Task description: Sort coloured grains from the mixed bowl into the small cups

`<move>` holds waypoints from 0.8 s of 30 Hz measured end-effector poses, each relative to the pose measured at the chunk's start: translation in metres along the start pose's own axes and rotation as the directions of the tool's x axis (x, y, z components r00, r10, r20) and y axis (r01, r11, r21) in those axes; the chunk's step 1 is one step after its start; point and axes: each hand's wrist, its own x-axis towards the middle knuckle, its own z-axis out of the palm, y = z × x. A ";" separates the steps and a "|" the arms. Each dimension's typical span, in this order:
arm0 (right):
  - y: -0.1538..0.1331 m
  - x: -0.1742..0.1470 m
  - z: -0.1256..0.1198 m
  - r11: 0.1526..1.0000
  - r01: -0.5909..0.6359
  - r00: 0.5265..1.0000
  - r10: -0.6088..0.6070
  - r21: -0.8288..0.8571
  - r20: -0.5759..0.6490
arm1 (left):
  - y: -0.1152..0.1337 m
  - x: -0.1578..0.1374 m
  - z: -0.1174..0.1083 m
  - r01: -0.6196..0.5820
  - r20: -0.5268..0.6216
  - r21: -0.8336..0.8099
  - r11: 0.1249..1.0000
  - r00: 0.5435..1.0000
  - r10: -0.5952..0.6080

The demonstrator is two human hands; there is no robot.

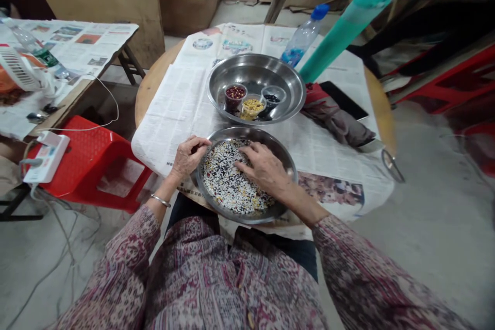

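A shallow metal basin (284, 211) stands at the table's near edge. Small white and black pieces (232, 180), mixed with some yellow and red ones, cover its bottom; whether they are beads or seeds I cannot tell. My right hand (263, 167) reaches into the basin with its fingers apart, touching the pieces. At the basin's left rim, my left hand (191, 154) has its fingers curled and pinched together; what lies between them is too small to see. Behind is a larger metal basin (255, 64) holding clear cups of red pieces (235, 94), yellow pieces (253, 106) and black pieces (271, 99).
Newspaper (170, 98) covers the round table. A blue-capped bottle (303, 36), a tall green cylinder (344, 31), a dark cloth (340, 118) and a black flat object (344, 99) lie or stand beyond the basins. A red stool (93, 165) bears a power strip (48, 157) at left.
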 end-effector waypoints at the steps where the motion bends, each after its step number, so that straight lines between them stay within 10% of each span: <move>1: -0.006 0.000 0.002 0.997 0.031 0.999 -0.034 0.075 0.035 | 0.000 0.000 0.000 0.003 -0.001 -0.002 1.000 1.000 -0.003; 6: -0.039 -0.005 -0.001 0.904 0.185 0.940 -0.277 0.386 0.199 | -0.001 0.000 0.001 0.006 0.000 -0.005 1.000 1.000 -0.006; 12: -0.065 0.004 0.002 0.845 0.496 0.828 -0.530 0.201 0.182 | 0.001 0.000 0.000 0.013 -0.002 0.013 1.000 1.000 -0.013; 21: -0.020 -0.008 -0.005 0.967 0.255 0.962 -0.253 -0.009 0.106 | 0.001 0.000 0.000 0.017 0.005 0.003 1.000 1.000 -0.017; 24: -0.022 -0.030 -0.011 0.937 0.347 0.932 -0.348 0.033 0.100 | 0.000 -0.001 0.000 0.018 0.003 -0.003 1.000 1.000 -0.018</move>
